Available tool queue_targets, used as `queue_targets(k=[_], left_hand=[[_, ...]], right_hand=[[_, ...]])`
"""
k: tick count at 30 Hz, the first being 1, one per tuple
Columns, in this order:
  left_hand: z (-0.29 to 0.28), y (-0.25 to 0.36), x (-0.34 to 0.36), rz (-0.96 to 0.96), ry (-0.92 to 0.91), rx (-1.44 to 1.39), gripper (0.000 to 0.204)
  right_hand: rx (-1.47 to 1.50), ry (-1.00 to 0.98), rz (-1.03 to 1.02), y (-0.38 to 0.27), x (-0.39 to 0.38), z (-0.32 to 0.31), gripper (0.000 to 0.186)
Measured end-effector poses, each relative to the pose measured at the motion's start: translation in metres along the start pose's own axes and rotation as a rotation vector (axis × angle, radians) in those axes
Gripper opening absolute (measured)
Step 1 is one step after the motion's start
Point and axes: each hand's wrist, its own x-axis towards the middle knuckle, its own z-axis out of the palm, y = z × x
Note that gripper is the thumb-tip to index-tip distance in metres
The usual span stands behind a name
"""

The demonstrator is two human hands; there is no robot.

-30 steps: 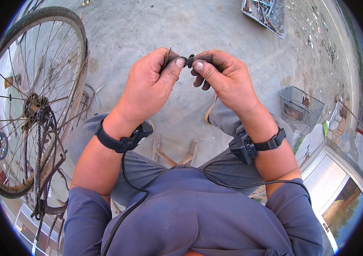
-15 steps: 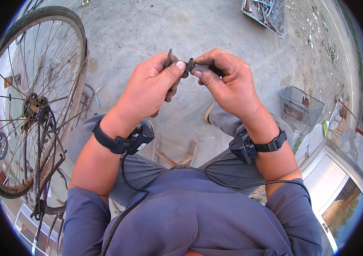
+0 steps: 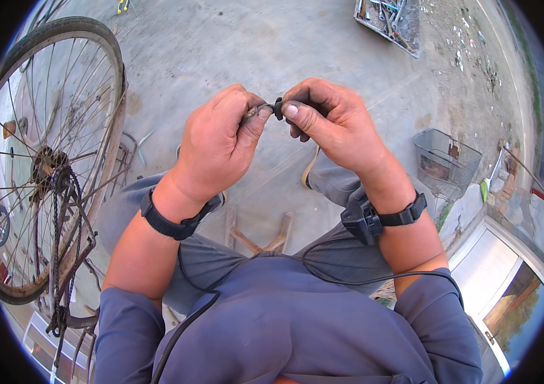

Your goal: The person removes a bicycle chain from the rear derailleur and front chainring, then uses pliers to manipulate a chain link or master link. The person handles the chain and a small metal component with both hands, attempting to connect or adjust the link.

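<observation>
Small dark part (image 3: pixel 278 109), kind too small to tell: one, held in the air before me, between my two hands' fingertips. My left hand (image 3: pixel 216 133): curled nearly closed, thumb and fingers pinching its left end. My right hand (image 3: pixel 338 125): thumb and forefinger pinched at its right side, other fingers loosely bent. Below: concrete floor (image 3: pixel 182 51). To my left: upright spoked bicycle wheel (image 3: pixel 45 165). To my right: wire basket (image 3: pixel 465 163). Farther ahead, right: tray (image 3: pixel 384 36) of wrenches (image 3: pixel 388 18).
</observation>
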Motion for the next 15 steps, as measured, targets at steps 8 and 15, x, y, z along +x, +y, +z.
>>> queue_targets(k=[8,15], left_hand=[[0.0029,-0.0005,-0.0001,-0.102,0.011,-0.093,0.010],[-0.0029,0.0039,-0.0013,-0.349,-0.096,-0.251,0.016]], right_hand=[[-0.212,0.035,-0.115,-0.0006,-0.0008,0.0038,0.009],[-0.376,0.036,-0.239,0.0010,-0.0020,0.0013,0.009]])
